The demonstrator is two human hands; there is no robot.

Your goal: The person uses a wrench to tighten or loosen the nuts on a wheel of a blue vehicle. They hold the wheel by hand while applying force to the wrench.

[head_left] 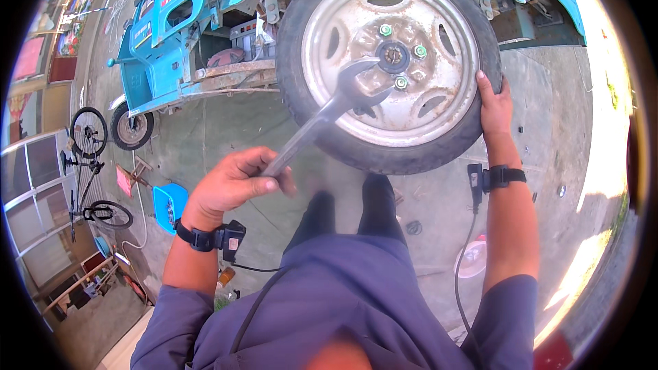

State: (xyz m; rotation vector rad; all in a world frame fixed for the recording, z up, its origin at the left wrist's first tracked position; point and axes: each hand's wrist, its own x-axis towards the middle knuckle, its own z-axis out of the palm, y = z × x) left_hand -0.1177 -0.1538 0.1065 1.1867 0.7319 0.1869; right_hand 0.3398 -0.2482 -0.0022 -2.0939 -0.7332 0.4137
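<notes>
My left hand (243,179) is closed round the handle of a large metal open-end wrench (317,123). The wrench slants up to the right, and its open jaw overlaps the wheel face just left of the hub; whether it touches cannot be told. The wheel (343,111) has a worn silver rim inside a black tyre (394,159). Three green-tinted nuts (419,51) show around the centre hub (393,57). My right hand (495,104) grips the tyre's right edge, thumb on the sidewall and fingers partly hidden behind it.
The wheel stands at the side of a turquoise three-wheeled vehicle (147,72). A blue basin (169,207) and a bicycle (89,171) lie to the left. A pinkish basin (471,258) sits on the concrete floor near my right arm. Cables run from both wrist straps.
</notes>
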